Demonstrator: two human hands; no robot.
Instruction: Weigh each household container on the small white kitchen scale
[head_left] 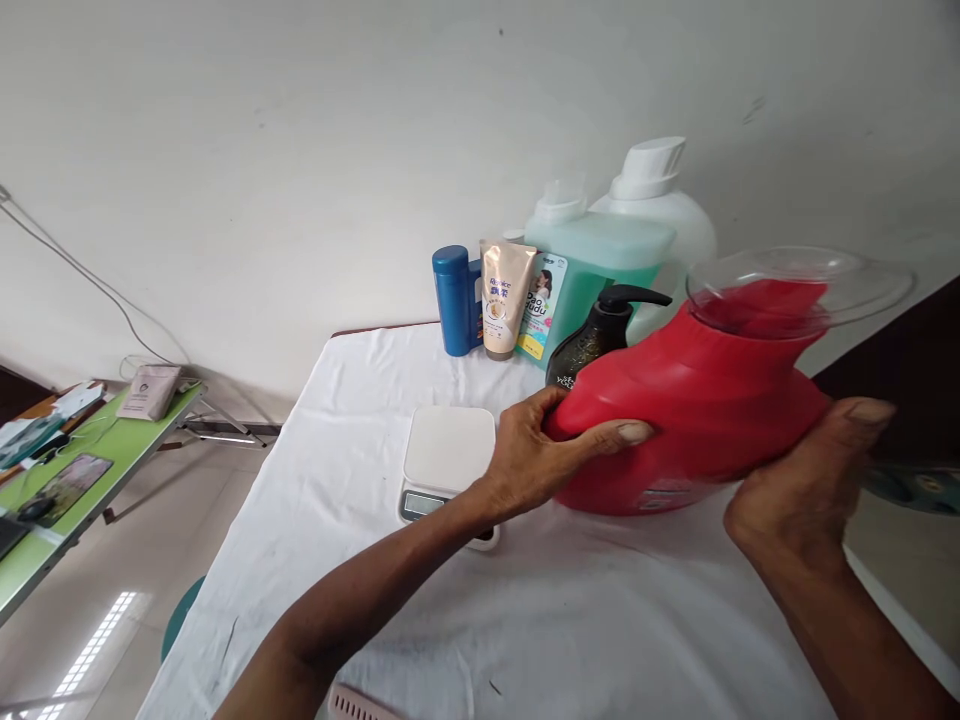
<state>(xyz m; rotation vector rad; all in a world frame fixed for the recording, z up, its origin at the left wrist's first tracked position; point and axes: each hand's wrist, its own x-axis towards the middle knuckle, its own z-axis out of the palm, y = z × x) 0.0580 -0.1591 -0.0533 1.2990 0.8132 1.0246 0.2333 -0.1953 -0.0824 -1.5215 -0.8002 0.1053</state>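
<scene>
A large red detergent jug (675, 410) with a clear cap (802, 290) on top is gripped from both sides. My left hand (551, 440) wraps its left side, thumb lying across the front. Against its right side presses my right hand (810, 480), thumb pointing up and right; its other fingers are hidden behind the jug. The jug is slightly tilted, and I cannot tell whether its base touches the tablecloth. Left of it lies a white kitchen scale (448, 445) with a small display, partly covered by my left wrist. A black pump bottle (589, 345) stands directly behind the jug.
Along the wall stand a blue bottle (452, 305), a beige Rejoice tube (506, 300), a green jug (622, 240) and a white jug (697, 220). A pink slotted item (360, 703) lies at the white table's (300, 520) near edge. A green table (82, 470) is left.
</scene>
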